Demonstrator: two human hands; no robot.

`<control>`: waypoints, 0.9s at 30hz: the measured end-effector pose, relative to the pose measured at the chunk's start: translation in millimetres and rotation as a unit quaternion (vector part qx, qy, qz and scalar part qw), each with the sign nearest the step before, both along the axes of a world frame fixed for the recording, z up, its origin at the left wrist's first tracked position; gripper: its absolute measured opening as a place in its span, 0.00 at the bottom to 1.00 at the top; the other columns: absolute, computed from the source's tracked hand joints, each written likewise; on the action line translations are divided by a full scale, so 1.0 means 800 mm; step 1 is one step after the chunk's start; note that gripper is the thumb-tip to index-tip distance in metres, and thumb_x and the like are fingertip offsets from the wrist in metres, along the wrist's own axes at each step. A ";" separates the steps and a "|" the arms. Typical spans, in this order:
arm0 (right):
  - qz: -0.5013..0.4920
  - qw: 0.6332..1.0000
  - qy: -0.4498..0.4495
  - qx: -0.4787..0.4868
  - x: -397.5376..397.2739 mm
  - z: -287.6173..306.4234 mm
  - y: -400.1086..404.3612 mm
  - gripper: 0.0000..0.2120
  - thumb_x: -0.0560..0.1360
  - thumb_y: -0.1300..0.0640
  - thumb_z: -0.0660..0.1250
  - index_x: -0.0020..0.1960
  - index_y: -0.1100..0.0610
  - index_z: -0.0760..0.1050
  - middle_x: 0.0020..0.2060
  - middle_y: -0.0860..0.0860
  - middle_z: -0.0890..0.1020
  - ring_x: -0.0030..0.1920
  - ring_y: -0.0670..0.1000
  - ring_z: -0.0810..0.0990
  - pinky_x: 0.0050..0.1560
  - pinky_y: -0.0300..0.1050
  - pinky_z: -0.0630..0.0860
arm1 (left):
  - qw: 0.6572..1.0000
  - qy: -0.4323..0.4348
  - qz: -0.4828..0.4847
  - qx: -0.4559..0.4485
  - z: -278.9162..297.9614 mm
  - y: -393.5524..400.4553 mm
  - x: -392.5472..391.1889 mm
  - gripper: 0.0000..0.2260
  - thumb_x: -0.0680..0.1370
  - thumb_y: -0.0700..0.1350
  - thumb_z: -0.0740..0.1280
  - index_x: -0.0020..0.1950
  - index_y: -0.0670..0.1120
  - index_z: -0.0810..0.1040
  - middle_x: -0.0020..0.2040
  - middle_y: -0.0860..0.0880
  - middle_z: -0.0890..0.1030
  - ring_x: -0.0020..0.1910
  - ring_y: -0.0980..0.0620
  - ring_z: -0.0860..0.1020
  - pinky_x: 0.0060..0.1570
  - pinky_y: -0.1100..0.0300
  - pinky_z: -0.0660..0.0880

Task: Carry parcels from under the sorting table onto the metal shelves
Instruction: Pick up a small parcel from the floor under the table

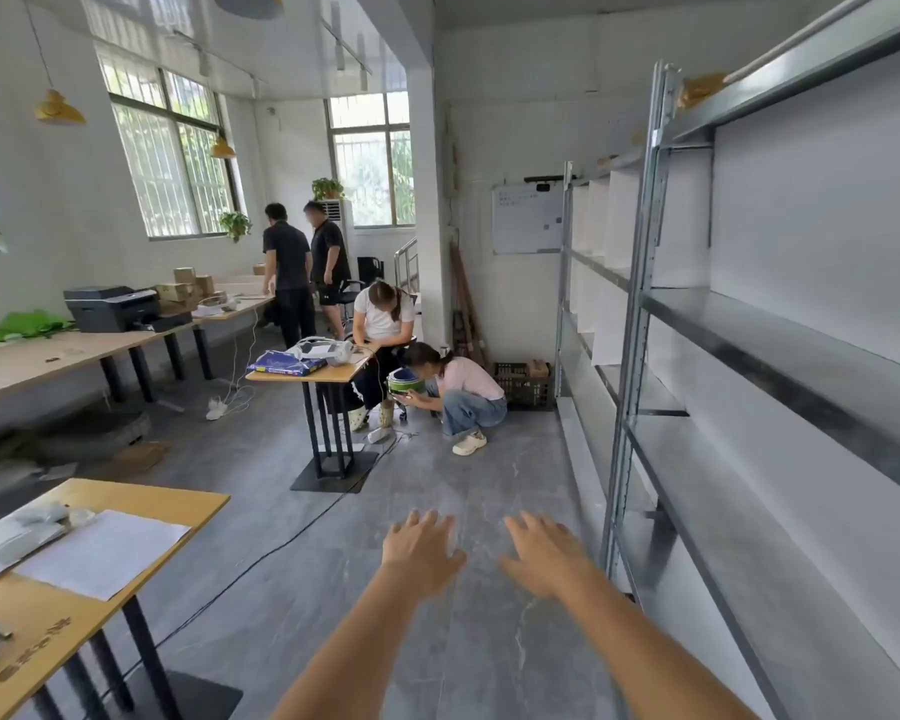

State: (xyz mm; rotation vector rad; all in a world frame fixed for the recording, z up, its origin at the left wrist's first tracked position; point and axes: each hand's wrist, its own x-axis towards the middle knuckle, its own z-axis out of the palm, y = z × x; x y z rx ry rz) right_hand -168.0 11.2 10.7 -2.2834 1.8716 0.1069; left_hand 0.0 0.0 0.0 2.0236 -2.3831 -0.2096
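My left hand (422,553) and my right hand (544,556) are stretched out in front of me over the grey floor, palms down, fingers spread, holding nothing. The metal shelves (749,324) run along the right wall, their grey boards bare at the near end. A wooden table (141,511) stands at the lower left with white sheets and grey packets on it. Grey and clear wrapped parcels (1,475) lie on the floor under the long table at the left, partly in shadow. Both hands are far from the parcels.
A small table (307,374) on a black pedestal stands mid-room with two people beside it, one seated, one crouching. Two more people stand at the far long table (74,350) with a printer and cardboard boxes. A black cable (281,543) crosses the floor. A black crate (523,387) sits by the shelf end.
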 end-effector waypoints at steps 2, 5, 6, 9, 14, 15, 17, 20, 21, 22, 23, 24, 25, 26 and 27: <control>-0.009 1.000 -0.006 -0.002 0.014 0.003 -0.042 0.31 0.80 0.44 0.52 0.77 0.56 0.49 0.77 0.57 0.54 0.76 0.60 0.54 0.74 0.56 0.56 | 1.000 0.004 0.005 -0.004 -0.002 -0.041 0.014 0.26 0.80 0.56 0.55 0.77 0.49 0.58 0.77 0.48 0.61 0.78 0.44 0.56 0.75 0.46 0.57; -0.014 0.999 -0.032 -0.008 0.039 0.016 -0.116 0.30 0.80 0.45 0.53 0.77 0.56 0.51 0.76 0.57 0.58 0.74 0.60 0.58 0.72 0.54 0.60 | 1.000 0.011 0.006 -0.011 0.009 -0.118 0.044 0.26 0.80 0.56 0.55 0.76 0.49 0.58 0.77 0.48 0.62 0.77 0.44 0.57 0.74 0.46 0.59; -0.016 0.999 -0.036 -0.001 0.048 0.016 -0.138 0.30 0.79 0.44 0.53 0.77 0.56 0.52 0.76 0.57 0.58 0.74 0.59 0.59 0.72 0.53 0.60 | 1.000 0.021 0.012 -0.011 0.012 -0.142 0.054 0.26 0.80 0.56 0.55 0.77 0.48 0.59 0.77 0.48 0.62 0.77 0.44 0.58 0.74 0.47 0.59; -0.024 0.999 -0.038 0.021 0.072 0.002 -0.215 0.32 0.79 0.44 0.55 0.77 0.56 0.50 0.77 0.56 0.56 0.75 0.58 0.58 0.72 0.53 0.60 | 0.998 0.039 0.036 -0.019 0.015 -0.220 0.097 0.26 0.80 0.55 0.56 0.76 0.47 0.59 0.76 0.47 0.64 0.76 0.45 0.60 0.71 0.47 0.64; 0.011 0.999 -0.031 0.014 0.121 -0.002 -0.319 0.30 0.79 0.48 0.57 0.77 0.55 0.51 0.76 0.56 0.58 0.74 0.58 0.58 0.72 0.53 0.62 | 0.996 0.067 0.063 -0.014 0.005 -0.299 0.143 0.28 0.78 0.55 0.58 0.76 0.48 0.59 0.74 0.48 0.66 0.75 0.46 0.59 0.71 0.47 0.64; 0.027 0.999 -0.025 0.002 0.132 0.001 -0.340 0.30 0.79 0.47 0.56 0.76 0.55 0.52 0.75 0.55 0.59 0.74 0.58 0.59 0.72 0.54 0.61 | 0.996 0.058 0.067 -0.015 0.007 -0.313 0.150 0.28 0.78 0.55 0.58 0.76 0.48 0.59 0.74 0.48 0.66 0.76 0.46 0.58 0.72 0.47 0.64; 0.057 0.998 0.003 -0.021 0.154 0.006 -0.383 0.30 0.78 0.45 0.55 0.76 0.54 0.53 0.75 0.54 0.61 0.73 0.58 0.60 0.72 0.56 0.59 | 0.996 0.036 0.083 -0.015 0.011 -0.348 0.166 0.27 0.78 0.54 0.58 0.76 0.48 0.59 0.74 0.48 0.66 0.75 0.46 0.59 0.71 0.46 0.63; 0.090 0.996 0.011 -0.021 0.180 0.002 -0.448 0.31 0.78 0.44 0.56 0.76 0.53 0.53 0.74 0.54 0.61 0.72 0.58 0.61 0.72 0.55 0.60 | 0.993 0.035 0.108 -0.010 0.011 -0.397 0.189 0.27 0.78 0.54 0.58 0.76 0.47 0.60 0.74 0.47 0.65 0.75 0.46 0.59 0.70 0.47 0.64; 0.096 0.995 0.005 -0.017 0.188 -0.002 -0.471 0.31 0.78 0.44 0.56 0.76 0.53 0.52 0.74 0.54 0.62 0.72 0.57 0.62 0.71 0.55 0.62 | 0.992 0.041 0.119 -0.010 0.008 -0.415 0.197 0.27 0.78 0.54 0.58 0.76 0.47 0.61 0.74 0.47 0.65 0.75 0.46 0.60 0.70 0.47 0.65; 0.103 0.995 -0.001 -0.013 0.195 -0.006 -0.495 0.31 0.78 0.44 0.56 0.77 0.53 0.52 0.74 0.54 0.62 0.72 0.57 0.62 0.69 0.54 0.63 | 0.990 0.046 0.131 -0.008 0.005 -0.433 0.205 0.27 0.78 0.53 0.58 0.76 0.47 0.61 0.74 0.47 0.65 0.75 0.46 0.60 0.69 0.48 0.65; 0.110 0.994 -0.005 -0.012 0.203 -0.009 -0.518 0.31 0.78 0.44 0.56 0.76 0.53 0.52 0.74 0.54 0.62 0.72 0.57 0.63 0.68 0.54 0.64 | 0.989 0.046 0.142 -0.005 0.001 -0.451 0.214 0.27 0.78 0.53 0.58 0.76 0.47 0.60 0.74 0.47 0.65 0.74 0.46 0.61 0.69 0.48 0.66; 0.118 0.993 -0.007 -0.009 0.210 -0.011 -0.543 0.31 0.78 0.44 0.56 0.76 0.53 0.52 0.74 0.55 0.62 0.71 0.57 0.63 0.68 0.54 0.64 | 0.987 0.042 0.153 0.000 -0.002 -0.470 0.223 0.27 0.78 0.54 0.58 0.76 0.48 0.60 0.75 0.47 0.65 0.74 0.46 0.62 0.69 0.48 0.67; 0.128 0.992 -0.012 -0.005 0.219 -0.013 -0.570 0.31 0.78 0.44 0.56 0.77 0.53 0.51 0.74 0.55 0.62 0.72 0.58 0.63 0.67 0.54 0.64 | 0.985 0.040 0.165 0.004 -0.005 -0.491 0.231 0.27 0.78 0.54 0.58 0.76 0.48 0.60 0.75 0.47 0.65 0.74 0.46 0.63 0.69 0.48 0.67; 0.138 0.990 -0.016 0.003 0.228 -0.014 -0.597 0.31 0.78 0.44 0.56 0.77 0.53 0.51 0.74 0.55 0.61 0.72 0.58 0.63 0.68 0.54 0.64 | 0.983 0.040 0.180 0.010 -0.006 -0.512 0.239 0.27 0.78 0.55 0.58 0.76 0.48 0.60 0.75 0.47 0.66 0.73 0.46 0.64 0.68 0.48 0.68; 0.151 0.988 -0.021 0.009 0.239 -0.013 -0.627 0.31 0.78 0.44 0.56 0.77 0.53 0.50 0.74 0.55 0.61 0.72 0.58 0.63 0.68 0.54 0.64 | 0.980 0.039 0.195 0.014 -0.004 -0.535 0.248 0.27 0.78 0.55 0.58 0.76 0.49 0.60 0.74 0.47 0.66 0.72 0.45 0.65 0.66 0.48 0.69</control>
